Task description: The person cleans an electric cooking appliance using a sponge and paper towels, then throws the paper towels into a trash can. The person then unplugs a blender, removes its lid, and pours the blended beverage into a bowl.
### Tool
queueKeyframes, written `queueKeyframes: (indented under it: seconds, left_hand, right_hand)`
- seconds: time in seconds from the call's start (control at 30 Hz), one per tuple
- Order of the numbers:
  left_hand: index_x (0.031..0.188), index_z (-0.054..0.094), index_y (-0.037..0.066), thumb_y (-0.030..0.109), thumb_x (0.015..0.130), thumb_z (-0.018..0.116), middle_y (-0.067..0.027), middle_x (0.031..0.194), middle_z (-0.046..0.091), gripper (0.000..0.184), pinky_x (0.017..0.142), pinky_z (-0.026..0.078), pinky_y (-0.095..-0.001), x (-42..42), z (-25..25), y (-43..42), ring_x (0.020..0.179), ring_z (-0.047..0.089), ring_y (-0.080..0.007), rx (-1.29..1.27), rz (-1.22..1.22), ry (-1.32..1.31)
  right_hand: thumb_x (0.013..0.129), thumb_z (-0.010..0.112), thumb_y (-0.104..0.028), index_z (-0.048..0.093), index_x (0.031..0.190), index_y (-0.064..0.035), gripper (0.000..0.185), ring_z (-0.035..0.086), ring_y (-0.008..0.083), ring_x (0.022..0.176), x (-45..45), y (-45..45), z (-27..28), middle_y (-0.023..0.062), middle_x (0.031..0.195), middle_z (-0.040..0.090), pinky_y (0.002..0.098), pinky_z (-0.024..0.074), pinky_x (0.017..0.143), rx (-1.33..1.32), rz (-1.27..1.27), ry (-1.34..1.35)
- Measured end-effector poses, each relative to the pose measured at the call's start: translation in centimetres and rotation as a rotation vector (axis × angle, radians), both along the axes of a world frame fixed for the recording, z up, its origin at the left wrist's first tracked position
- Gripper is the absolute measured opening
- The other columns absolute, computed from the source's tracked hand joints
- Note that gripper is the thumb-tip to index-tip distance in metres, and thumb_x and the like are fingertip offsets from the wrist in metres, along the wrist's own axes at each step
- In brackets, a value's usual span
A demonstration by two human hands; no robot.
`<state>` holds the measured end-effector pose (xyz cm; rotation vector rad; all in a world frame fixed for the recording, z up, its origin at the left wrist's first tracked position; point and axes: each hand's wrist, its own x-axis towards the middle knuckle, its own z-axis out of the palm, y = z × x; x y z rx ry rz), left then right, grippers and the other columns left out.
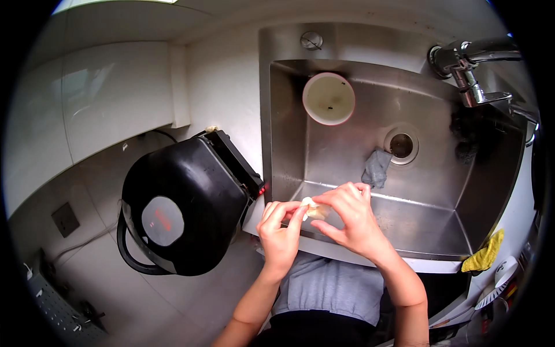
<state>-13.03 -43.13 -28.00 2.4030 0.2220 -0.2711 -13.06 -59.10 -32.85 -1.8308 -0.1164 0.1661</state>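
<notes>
Pale, one small piece, perhaps garlic, between two hands.

A kitchen corner seen from above, pale and softly lit
On our left we see glossy white cabinets with faint reflections on their doors, and below them pale tiles with thin joint lines and a dark square plate; a white counter borders the steel sink, and near the top left we catch a bright strip
</notes>
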Motion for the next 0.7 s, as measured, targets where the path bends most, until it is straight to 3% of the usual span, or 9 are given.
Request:
queueKeyframes:
  seconds: [0.07,0.13,0.2,0.27,0.5,0.6,0.7]
  left_hand:
    - [0.094,0.072,-0.001,0.000,0.084,0.071,-0.0087,0.079,0.067,0.010,0.065,0.049,-0.0298,-0.1,0.4,0.3,0.072,0.062,-0.0190,-0.060,0.117,0.118]
    - [0.100,0.072,-0.002,0.000,0.085,0.071,-0.0102,0.086,0.071,0.016,0.067,0.050,-0.0284,-0.2,0.7,0.9,0.074,0.064,-0.0197,-0.059,0.075,0.106]
    - [0.106,0.070,-0.005,-0.004,0.087,0.066,-0.0088,0.086,0.072,0.019,0.073,0.050,-0.0253,0.3,2.6,0.9,0.076,0.064,-0.0145,0.023,0.021,0.052]
    - [0.106,0.071,-0.002,-0.004,0.083,0.070,-0.0118,0.094,0.072,0.023,0.079,0.051,-0.0333,0.9,4.5,2.4,0.085,0.064,-0.0227,0.186,-0.089,-0.022]
    - [0.106,0.071,0.001,-0.002,0.081,0.071,-0.0091,0.108,0.066,0.025,0.091,0.045,-0.0386,2.8,7.7,6.7,0.103,0.054,-0.0283,0.709,-0.090,-0.214]
    - [0.110,0.070,0.003,0.003,0.082,0.072,-0.0088,0.121,0.061,0.027,0.098,0.040,-0.0406,3.4,8.0,7.2,0.113,0.050,-0.0294,0.798,-0.094,-0.162]
    - [0.123,0.065,0.008,0.011,0.081,0.076,-0.0097,0.139,0.051,0.043,0.105,0.031,-0.0451,3.8,7.1,6.8,0.124,0.044,-0.0312,0.868,-0.202,-0.051]
  right_hand:
    - [0.077,0.075,-0.006,0.066,0.099,-0.0116,0.025,0.058,0.0201,0.088,0.0,0.8,-1.0,0.0005,0.091,0.063,0.0375,0.0362,0.085,0.027,0.016,-0.014]
    - [0.076,0.075,-0.006,0.067,0.097,-0.0109,0.024,0.058,0.0214,0.086,1.2,1.1,-1.4,0.0017,0.090,0.063,0.0359,0.0373,0.082,0.045,0.023,-0.014]
    - [0.076,0.074,-0.005,0.066,0.097,-0.0090,0.023,0.059,0.0235,0.082,2.5,1.9,-1.8,0.0038,0.089,0.064,0.0356,0.0394,0.078,0.088,-0.017,-0.019]
    - [0.079,0.072,-0.006,0.064,0.097,-0.0069,0.020,0.061,0.0263,0.082,4.4,3.4,-2.2,0.0073,0.088,0.064,0.0388,0.0432,0.074,0.146,-0.078,-0.013]
    - [0.083,0.068,-0.005,0.062,0.100,-0.0074,0.019,0.061,0.0292,0.086,6.3,10.0,-3.1,0.0085,0.089,0.063,0.0408,0.0450,0.077,0.232,-0.127,0.176]
    - [0.081,0.067,-0.001,0.064,0.102,-0.0083,0.022,0.059,0.0270,0.089,6.8,11.1,-3.6,0.0065,0.093,0.062,0.0389,0.0446,0.078,0.227,-0.172,0.021]
    - [0.079,0.068,0.001,0.067,0.101,-0.0090,0.025,0.058,0.0239,0.092,6.9,12.5,-3.9,0.0042,0.096,0.062,0.0360,0.0437,0.079,0.327,-0.072,-0.063]
